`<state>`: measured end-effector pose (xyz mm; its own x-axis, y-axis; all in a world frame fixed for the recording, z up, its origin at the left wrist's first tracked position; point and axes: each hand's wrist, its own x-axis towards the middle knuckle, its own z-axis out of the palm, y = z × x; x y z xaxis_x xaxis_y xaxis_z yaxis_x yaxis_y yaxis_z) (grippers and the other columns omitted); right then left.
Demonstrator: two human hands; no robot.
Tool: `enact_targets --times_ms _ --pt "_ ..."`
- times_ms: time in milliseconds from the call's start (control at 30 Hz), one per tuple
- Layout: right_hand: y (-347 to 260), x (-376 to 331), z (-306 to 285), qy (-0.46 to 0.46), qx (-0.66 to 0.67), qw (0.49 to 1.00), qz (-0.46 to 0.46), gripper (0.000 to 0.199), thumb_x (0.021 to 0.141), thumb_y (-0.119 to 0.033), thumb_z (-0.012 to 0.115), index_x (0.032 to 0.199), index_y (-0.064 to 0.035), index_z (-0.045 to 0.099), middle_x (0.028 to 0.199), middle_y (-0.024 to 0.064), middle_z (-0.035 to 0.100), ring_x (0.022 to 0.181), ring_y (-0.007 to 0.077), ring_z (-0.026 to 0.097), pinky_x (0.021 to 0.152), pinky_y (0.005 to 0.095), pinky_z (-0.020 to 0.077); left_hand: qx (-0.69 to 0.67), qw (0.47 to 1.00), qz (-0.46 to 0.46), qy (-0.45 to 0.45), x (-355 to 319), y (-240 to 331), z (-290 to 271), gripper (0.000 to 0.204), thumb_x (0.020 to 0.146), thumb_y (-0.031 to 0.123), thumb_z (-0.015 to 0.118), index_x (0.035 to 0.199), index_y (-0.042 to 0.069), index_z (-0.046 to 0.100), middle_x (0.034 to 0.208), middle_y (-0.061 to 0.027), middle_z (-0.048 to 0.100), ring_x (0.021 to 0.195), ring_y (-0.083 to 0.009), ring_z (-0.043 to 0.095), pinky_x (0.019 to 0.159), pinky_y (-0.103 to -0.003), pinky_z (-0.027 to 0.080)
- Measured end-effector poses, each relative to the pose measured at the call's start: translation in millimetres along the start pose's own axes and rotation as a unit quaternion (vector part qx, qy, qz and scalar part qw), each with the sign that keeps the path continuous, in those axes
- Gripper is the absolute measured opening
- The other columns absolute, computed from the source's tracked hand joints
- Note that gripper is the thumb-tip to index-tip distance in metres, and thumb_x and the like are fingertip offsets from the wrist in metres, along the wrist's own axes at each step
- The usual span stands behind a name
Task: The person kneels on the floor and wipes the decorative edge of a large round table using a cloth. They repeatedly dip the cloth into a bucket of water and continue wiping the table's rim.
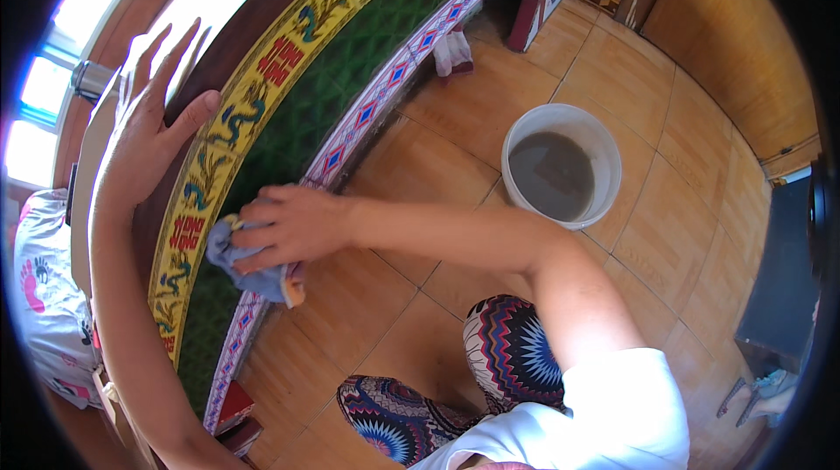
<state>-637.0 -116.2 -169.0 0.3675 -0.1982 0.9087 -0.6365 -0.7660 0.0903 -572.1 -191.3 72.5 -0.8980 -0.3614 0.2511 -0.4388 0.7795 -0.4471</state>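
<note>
My right hand (296,223) grips a blue-grey cloth (262,283) with some yellow and orange at its edges. The cloth lies against the dark green patterned panel (367,59) of a long, low piece of furniture and overlaps its white trim with blue and pink diamonds (366,111). Higher up, a yellow band (302,28) with red and green designs runs along the same piece. My left hand (150,133) rests at the dark wooden top edge, fingers spread, with nothing in it. Its thumb reaches over the yellow band.
A white bucket (610,155) of murky grey water stands on the tiled floor (464,164), right of my right forearm. A pale crumpled cloth (452,54) lies by the furniture's far end. Wooden panelling (735,41) and a dark box (779,269) border the right side.
</note>
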Motion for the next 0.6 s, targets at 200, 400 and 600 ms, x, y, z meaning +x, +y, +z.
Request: enact_targets --times_ms 200,400,600 --pt "106.9 -89.2 -118.0 0.01 -0.143 0.979 0.144 0.052 0.062 -0.03 0.081 0.113 -0.0349 0.068 0.123 -0.0044 0.062 0.111 0.0251 0.06 0.09 0.0418 0.0484 -0.287 0.951 -0.087 -0.081 13.7 20.8 -1.6 0.076 0.09 0.039 0.068 0.155 0.012 0.039 0.158 -0.0152 0.037 0.149 -0.0296 0.031 0.122 -0.043 0.024" --pt "239.0 -224.1 -256.6 0.33 0.021 0.705 0.627 0.036 0.071 -0.013 0.079 0.103 -0.0032 0.067 0.099 0.0116 0.071 0.084 0.0271 0.069 0.075 0.0375 0.0554 -0.26 0.958 -0.075 -0.098 35.5 32.3 -3.0 0.081 0.087 0.045 0.069 0.156 0.014 0.038 0.158 -0.0127 0.039 0.148 -0.0303 0.034 0.121 -0.047 0.028" --pt "202.2 -149.3 -183.8 0.448 -0.044 0.674 0.586 0.053 0.062 -0.012 0.08 0.113 -0.0108 0.067 0.107 0.0126 0.068 0.101 0.0329 0.065 0.093 0.0447 0.0468 -0.194 0.968 -0.071 -0.14 35.9 29.7 -12.9 0.086 0.087 0.053 0.066 0.156 0.009 0.038 0.159 -0.014 0.039 0.148 -0.0312 0.034 0.122 -0.049 0.025"
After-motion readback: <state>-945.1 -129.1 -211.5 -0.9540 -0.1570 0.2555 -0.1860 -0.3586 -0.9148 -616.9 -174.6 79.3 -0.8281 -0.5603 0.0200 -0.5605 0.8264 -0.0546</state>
